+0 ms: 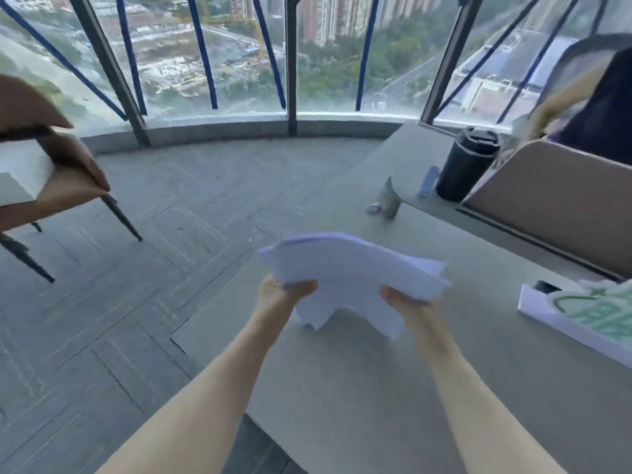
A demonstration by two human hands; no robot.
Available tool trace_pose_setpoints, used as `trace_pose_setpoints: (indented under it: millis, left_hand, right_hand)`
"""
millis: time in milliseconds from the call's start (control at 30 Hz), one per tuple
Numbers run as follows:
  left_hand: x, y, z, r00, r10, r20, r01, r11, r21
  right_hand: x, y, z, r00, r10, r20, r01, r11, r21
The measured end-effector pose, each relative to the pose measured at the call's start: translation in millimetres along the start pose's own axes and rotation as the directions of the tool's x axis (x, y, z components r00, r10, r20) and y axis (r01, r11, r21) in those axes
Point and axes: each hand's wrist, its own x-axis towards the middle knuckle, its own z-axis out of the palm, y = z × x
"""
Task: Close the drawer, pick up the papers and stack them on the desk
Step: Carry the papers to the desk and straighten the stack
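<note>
1. Two hands held the papers [352, 278] over the grey surface [376, 388].
2. Left grip [284, 295] pinched their near-left edge.
3. Right grip [407, 302] clamped their near-right edge.
4. Sheets splayed unevenly, near corners drooping toward the surface.
5. Dark tumbler [466, 164] stood well beyond.

We look at a high-rise office. A grey desk [376, 388] faces tall windows [219, 53] over city blocks, with carpet tiles [102, 302] and a brown chair [51, 159] nearby.
</note>
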Motion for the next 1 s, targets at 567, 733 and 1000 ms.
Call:
trace_pose_setpoints:
  millis: [567,733,1000]
  left_hand:
    - [71.1,77.1,64.3,0.737,0.351,0.577,-0.673,0.316,0.668]
    - [88.9,81.3,63.3,0.821,0.290,0.492,-0.571,0.394,0.720]
    - [87.8,39.4,50.6,0.898,-0.005,0.441,-0.131,0.952,0.277]
  right_hand:
    - [31.0,-67.6,-54.0,0.892,-0.439,-0.110,0.236,0.658,-0.715]
    - [19.7,-20.6,-79.9,0.945,-0.145,-0.295,0.033,0.935,-0.353]
    - [-6.3,24.9,-110.7,0.910,-0.016,-0.414,0.003,0.999,-0.033]
